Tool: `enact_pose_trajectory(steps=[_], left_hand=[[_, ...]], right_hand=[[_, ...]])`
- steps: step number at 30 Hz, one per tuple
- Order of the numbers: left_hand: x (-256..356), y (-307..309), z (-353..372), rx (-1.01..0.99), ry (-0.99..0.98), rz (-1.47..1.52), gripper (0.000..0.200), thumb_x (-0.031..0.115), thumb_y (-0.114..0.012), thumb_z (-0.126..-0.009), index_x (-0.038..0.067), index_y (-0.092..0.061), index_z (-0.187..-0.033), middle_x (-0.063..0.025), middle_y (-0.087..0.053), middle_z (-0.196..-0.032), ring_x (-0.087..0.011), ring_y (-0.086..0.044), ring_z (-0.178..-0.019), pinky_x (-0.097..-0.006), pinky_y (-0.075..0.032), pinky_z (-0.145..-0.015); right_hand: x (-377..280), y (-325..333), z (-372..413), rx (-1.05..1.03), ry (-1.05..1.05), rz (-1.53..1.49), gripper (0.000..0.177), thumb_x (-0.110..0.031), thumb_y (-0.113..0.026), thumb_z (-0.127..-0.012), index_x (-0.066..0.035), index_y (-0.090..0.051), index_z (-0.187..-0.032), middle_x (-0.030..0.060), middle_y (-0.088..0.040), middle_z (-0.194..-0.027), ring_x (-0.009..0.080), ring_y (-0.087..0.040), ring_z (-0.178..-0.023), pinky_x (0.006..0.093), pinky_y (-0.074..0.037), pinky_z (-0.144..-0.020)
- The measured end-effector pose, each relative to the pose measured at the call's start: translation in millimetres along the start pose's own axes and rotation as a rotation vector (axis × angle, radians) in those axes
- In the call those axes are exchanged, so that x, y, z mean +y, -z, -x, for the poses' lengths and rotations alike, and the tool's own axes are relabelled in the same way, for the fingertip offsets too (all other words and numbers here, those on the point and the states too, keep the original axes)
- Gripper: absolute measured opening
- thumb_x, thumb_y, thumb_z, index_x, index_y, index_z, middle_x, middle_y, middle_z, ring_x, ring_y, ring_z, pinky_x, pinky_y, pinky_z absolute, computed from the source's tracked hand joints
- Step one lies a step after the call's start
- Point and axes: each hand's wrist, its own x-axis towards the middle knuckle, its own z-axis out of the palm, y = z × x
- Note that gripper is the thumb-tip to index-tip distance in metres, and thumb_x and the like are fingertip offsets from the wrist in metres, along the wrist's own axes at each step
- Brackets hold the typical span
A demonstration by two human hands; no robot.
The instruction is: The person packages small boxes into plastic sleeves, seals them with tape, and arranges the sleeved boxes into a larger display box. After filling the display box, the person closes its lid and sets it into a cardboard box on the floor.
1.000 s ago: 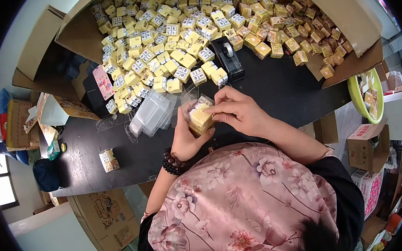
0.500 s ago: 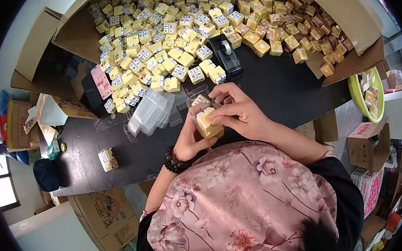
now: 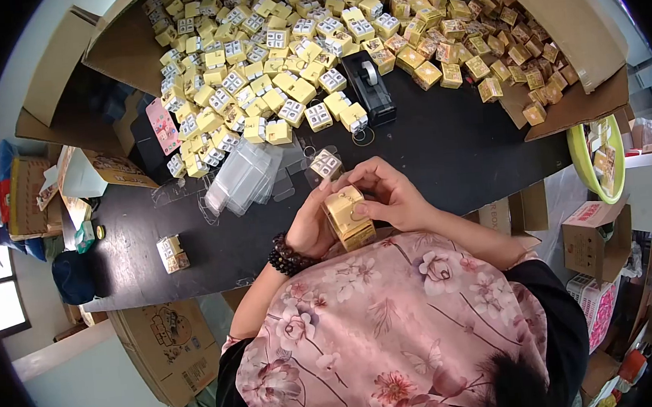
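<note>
Both hands meet around a yellow box (image 3: 351, 220) close to my chest. My left hand (image 3: 311, 223), with a dark beaded bracelet at the wrist, wraps its left side. My right hand (image 3: 388, 197) presses its thumb on the top face, with the fingers curled at the far edge. Just beyond the hands, a small box with a white printed face (image 3: 325, 164) rests on the black table (image 3: 450, 142). Left of it lies a stack of clear plastic sleeves (image 3: 243, 180). Another small white and yellow box (image 3: 172, 253) stands alone at the left.
A large heap of yellow and white boxes (image 3: 271, 71) spreads across the back, with orange-brown boxes (image 3: 512, 54) at the right. A black tape dispenser (image 3: 369, 91) stands before the heap. Cardboard flaps edge both sides; a green-rimmed basket (image 3: 595, 158) is at the right.
The held box has turned and moved slightly toward my chest. Both hands have shifted down with it, and the small box beyond them is more exposed.
</note>
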Motion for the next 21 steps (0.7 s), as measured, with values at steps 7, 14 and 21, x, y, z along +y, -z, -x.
enact_pose_trajectory(steps=[7,14,21], left_hand=[[4.1,-6.8,11.1,0.119,0.148,0.011,0.043,0.029,-0.041,-0.096,0.009,-0.045,-0.134,-0.0093,-0.057,-0.127,-0.0224,-0.060,-0.112,-0.0415,-0.049,-0.095],[5.8,-10.8,8.4,0.142,0.128,-0.084,0.048,0.031,-0.041,-0.095,0.007,-0.042,-0.137,-0.0091,-0.054,-0.129,-0.0229,-0.057,-0.115,-0.0414,-0.045,-0.099],[3.4,3.3,16.1,-0.151,-0.057,-0.412,0.058,0.014,-0.060,-0.091,0.003,-0.035,-0.142,-0.0099,-0.050,-0.135,-0.0193,-0.050,-0.123,-0.0371,-0.039,-0.106]], right_hand=[[-8.0,7.5,1.5,0.001,0.074,0.632,0.025,-0.009,-0.069,-0.088,-0.003,-0.058,-0.110,0.0120,-0.056,-0.122,0.0171,-0.056,-0.114,0.0301,-0.046,-0.094],[0.6,5.8,-2.7,0.017,0.233,0.651,0.015,-0.010,-0.068,-0.088,-0.003,-0.057,-0.094,0.0117,-0.062,-0.110,0.0240,-0.060,-0.115,0.0319,-0.047,-0.092],[-20.7,9.0,-2.5,-0.034,0.085,0.665,0.014,-0.006,-0.071,-0.085,-0.002,-0.059,-0.088,0.0064,-0.061,-0.093,0.0209,-0.066,-0.106,0.0296,-0.051,-0.083]])
